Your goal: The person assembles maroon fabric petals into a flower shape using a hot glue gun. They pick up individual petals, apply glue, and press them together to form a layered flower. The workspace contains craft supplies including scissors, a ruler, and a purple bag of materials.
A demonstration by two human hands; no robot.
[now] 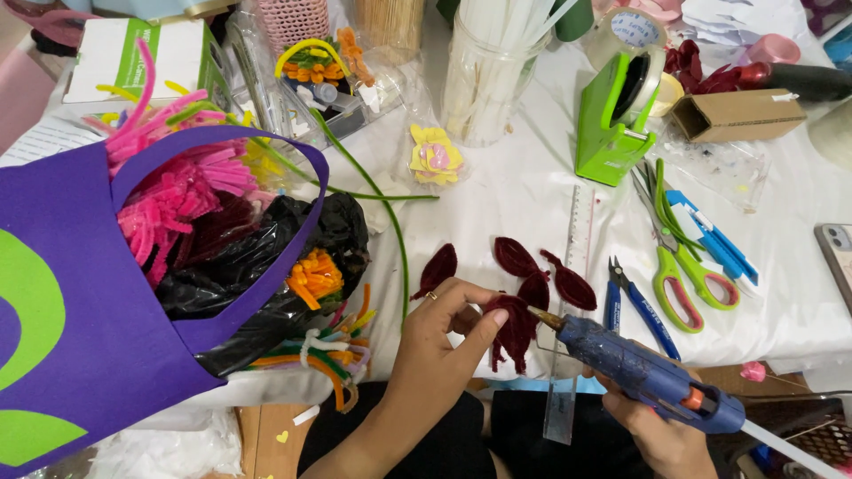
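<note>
The left hand (444, 324) pinches a dark red petal (513, 330); the right hand (652, 435) grips a blue glue gun (643, 372), nozzle touching it. Gluing seems in hand, and next needs careful pressing

A dark maroon velvety petal piece (513, 330), leaf-shaped with fuzzy stem ends hanging below, was pinched upright above the desk's front edge. A blue glue gun (643, 372) with an orange trigger lay angled up and leftward, its brass nozzle touching the petal's right edge, a clear glue stick jutting from its rear
</note>
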